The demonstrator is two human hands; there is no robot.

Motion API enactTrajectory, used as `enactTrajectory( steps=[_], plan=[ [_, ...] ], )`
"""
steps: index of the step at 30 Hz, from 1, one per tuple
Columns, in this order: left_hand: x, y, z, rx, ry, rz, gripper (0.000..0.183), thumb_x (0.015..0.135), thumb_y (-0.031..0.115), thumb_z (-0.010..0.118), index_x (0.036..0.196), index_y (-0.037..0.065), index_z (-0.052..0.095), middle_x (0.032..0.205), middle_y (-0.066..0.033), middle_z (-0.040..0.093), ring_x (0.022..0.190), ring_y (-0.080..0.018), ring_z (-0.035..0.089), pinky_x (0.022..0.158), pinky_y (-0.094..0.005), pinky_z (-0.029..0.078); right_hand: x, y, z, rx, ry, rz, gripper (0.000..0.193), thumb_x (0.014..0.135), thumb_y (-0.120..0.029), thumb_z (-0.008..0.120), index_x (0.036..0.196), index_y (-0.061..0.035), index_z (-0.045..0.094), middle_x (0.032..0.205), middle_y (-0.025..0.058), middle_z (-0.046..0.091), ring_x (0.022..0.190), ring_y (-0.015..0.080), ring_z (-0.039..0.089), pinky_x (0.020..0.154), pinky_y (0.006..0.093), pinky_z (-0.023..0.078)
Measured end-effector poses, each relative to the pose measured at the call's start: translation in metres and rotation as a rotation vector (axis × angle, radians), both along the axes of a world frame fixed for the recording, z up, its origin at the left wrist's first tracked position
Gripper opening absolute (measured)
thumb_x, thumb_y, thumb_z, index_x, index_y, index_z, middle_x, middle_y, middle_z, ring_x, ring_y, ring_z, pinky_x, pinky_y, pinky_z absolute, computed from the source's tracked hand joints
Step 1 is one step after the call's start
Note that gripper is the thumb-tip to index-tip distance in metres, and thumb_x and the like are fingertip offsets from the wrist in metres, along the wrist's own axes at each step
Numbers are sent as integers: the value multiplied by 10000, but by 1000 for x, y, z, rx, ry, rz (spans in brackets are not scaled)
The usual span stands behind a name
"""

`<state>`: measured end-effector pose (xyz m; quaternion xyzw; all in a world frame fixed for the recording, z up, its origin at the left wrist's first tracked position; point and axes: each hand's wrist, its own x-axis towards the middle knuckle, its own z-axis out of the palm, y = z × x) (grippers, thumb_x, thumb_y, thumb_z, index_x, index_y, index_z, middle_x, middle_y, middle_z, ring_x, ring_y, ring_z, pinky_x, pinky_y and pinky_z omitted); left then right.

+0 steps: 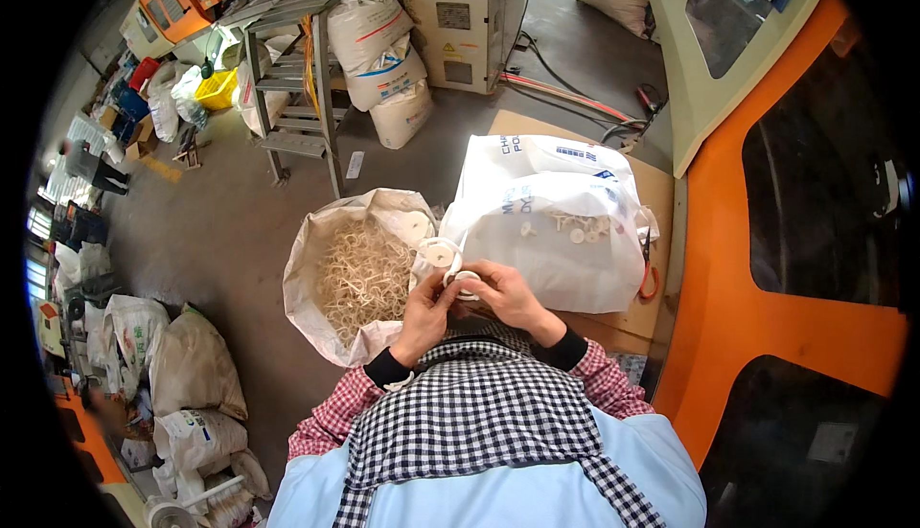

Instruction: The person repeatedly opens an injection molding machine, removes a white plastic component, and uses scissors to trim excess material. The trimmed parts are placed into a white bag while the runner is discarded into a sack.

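Note:
In front of my body both hands hold a white plastic moulding with round discs and curved thin strips (439,255). My left hand (422,322) is closed, its fingers gripping the near left side of the moulding. Opposite it, my right hand (508,294) pinches the same piece around a disc; my fingers partly cover that disc. Just left of my hands stands a rolled-open woven sack (299,274), filled with tangled cream plastic scrap strips (362,274). To the right, a white printed sack (537,274) lies flat, with several small white plastic parts (585,230) on it.
Red-handled scissors (650,281) lie at the white sack's right edge, over cardboard (656,193). An orange machine (714,288) rises close on my right. Ahead stand a metal step ladder (331,135) and stacked full sacks (383,73). More sacks (196,365) line the left.

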<state>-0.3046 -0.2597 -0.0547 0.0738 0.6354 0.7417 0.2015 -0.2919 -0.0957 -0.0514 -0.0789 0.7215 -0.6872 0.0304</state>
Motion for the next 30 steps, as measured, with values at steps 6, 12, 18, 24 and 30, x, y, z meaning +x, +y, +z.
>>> enactTrajectory(
  steps=[6,12,18,24,30],
  plan=[
    [-5,-14,-7,118,-205,-55,163,911,87,504,1048,6,542,793,-27,585,635,-89,552,543,-209,455,8,-5,17,319,176,-45,251,817,-162,632,1005,0,594,901,162,621,764,257,632,657,315,503],
    [-13,-20,7,169,-350,-204,178,912,136,515,1005,-9,559,761,-36,593,543,-88,535,490,-203,438,3,9,26,246,270,159,267,819,-79,589,1085,-60,572,977,151,607,856,298,611,733,339,492],
    [-7,-16,0,-122,59,11,131,913,102,505,935,-15,559,676,-22,574,528,-64,514,458,-198,405,18,3,16,76,4,-6,92,859,-86,564,917,-22,533,781,70,577,651,168,564,589,278,466],
    [-2,-1,-6,-127,13,168,133,913,102,507,879,-6,576,675,-27,589,531,-65,528,462,-193,419,22,5,-2,-446,-423,105,107,885,-66,530,968,1,535,810,38,590,698,93,571,574,210,461],
    [-1,-1,-10,-131,78,93,102,893,83,523,893,-4,575,679,-52,592,514,-103,544,458,-232,442,30,5,0,214,-32,-116,190,877,-151,568,834,32,594,672,21,605,562,92,540,490,259,420]
  ],
)
